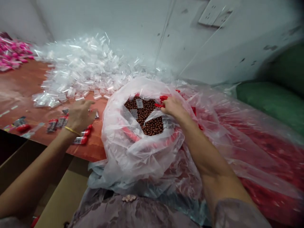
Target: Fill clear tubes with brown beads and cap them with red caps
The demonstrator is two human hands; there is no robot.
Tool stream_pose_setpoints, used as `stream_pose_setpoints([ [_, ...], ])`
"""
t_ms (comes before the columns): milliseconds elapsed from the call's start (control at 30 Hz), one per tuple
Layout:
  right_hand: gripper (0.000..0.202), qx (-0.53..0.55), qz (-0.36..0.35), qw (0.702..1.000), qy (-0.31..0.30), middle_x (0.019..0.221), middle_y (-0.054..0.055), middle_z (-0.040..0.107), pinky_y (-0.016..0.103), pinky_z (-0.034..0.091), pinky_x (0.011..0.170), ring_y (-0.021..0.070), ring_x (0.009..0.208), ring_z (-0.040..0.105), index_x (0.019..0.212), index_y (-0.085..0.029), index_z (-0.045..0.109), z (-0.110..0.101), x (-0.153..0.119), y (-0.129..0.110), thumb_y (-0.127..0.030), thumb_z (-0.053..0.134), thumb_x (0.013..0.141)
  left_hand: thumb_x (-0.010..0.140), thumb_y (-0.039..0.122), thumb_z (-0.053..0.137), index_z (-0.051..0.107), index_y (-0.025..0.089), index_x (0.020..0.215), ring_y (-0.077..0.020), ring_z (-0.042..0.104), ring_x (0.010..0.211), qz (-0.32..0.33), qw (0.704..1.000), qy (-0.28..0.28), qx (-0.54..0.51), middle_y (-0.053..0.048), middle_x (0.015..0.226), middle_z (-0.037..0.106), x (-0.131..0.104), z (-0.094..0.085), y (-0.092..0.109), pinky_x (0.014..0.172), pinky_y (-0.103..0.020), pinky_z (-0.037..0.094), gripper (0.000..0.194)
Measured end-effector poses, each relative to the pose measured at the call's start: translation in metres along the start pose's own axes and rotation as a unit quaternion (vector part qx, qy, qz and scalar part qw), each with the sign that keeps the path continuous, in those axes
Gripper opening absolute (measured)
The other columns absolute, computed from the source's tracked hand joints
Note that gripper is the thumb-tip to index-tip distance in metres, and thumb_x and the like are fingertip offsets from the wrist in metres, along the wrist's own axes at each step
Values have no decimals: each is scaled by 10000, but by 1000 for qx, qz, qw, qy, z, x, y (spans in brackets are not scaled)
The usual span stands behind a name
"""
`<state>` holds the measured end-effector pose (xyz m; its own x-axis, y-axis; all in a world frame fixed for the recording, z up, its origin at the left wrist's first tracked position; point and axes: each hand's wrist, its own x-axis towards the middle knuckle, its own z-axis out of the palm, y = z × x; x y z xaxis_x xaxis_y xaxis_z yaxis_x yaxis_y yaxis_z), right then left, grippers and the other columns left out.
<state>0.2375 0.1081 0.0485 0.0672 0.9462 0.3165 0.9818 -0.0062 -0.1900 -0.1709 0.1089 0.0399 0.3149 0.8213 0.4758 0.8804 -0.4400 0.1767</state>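
Note:
My right hand is at the right rim of a plastic bag, its fingers closed on small red plastic caps. Inside the bag lie many small brown balls, with a clear plastic case resting on them. My left hand, wearing a yellow bracelet, is over the table to the left of the bag. Motion blurs its fingers, so whether it holds anything is unclear. Beside and beneath it lie several small clear cases with dark contents and red caps.
A heap of empty clear cases spreads along the wall. Pink-capped pieces are piled at the far left of the reddish table. A large bag of red pieces lies on the right. An open cardboard box stands below the table edge.

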Motion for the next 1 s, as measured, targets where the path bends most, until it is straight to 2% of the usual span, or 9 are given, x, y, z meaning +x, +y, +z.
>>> stream_pose_setpoints([
  [100,90,-6,15,999,32,902,142,681,412,469,765,273,846,622,750,-162,668,-4,-12,-9,-207,603,710,917,365,382,679,169,1018,-248,601,969,112,990,-80,-34,-109,1030,678,27,2,64,862,-354,431,371],
  [167,126,82,23,992,91,888,101,680,361,482,705,221,766,619,786,-179,651,-1,-27,-19,-273,588,730,917,410,396,709,132,947,-262,610,957,131,981,-144,-14,-134,936,689,44,13,101,842,-350,426,419],
  [300,216,394,127,901,130,564,-21,591,266,444,476,134,472,536,751,-208,564,14,-67,-41,-414,610,704,849,517,501,720,65,902,-333,614,996,81,967,-237,53,-199,919,694,70,50,138,831,-366,427,506],
  [367,245,486,172,849,116,492,-51,562,242,437,437,119,412,522,740,-209,540,23,-83,-49,-423,640,674,812,543,536,716,70,940,-341,620,998,65,961,-262,53,-204,955,699,78,65,146,837,-369,435,522],
  [433,249,524,181,824,113,472,-59,566,231,452,439,112,400,533,732,-203,539,27,-93,-53,-403,665,653,789,538,553,703,82,1004,-337,624,1012,44,958,-281,37,-203,1015,695,83,74,150,830,-355,449,526],
  [533,228,533,182,818,114,459,-64,568,217,450,428,103,383,531,737,-196,554,28,-96,-54,-377,666,657,793,471,536,693,93,1035,-311,640,994,14,955,-295,-3,-198,1046,690,87,78,155,778,-317,467,476],
  [633,213,528,180,821,119,458,-67,557,208,439,418,99,382,530,725,-193,559,25,-95,-54,-371,660,663,801,410,513,714,121,856,-252,664,842,28,943,-329,-42,-156,894,711,91,76,157,689,-275,458,356],
  [800,225,529,169,824,111,467,-68,549,204,420,401,94,381,520,725,-197,557,25,-94,-53,-395,652,677,678,327,674,585,155,500,-164,527,465,-51,877,-464,-113,-68,499,596,103,77,161,506,-268,384,263],
  [1000,330,566,190,794,114,479,-45,580,228,455,393,107,374,510,779,-208,551,30,-91,-46,-536,580,756,706,252,660,617,146,655,-149,502,413,-148,865,-416,-240,-22,438,542,109,112,170,482,-266,409,126],
])
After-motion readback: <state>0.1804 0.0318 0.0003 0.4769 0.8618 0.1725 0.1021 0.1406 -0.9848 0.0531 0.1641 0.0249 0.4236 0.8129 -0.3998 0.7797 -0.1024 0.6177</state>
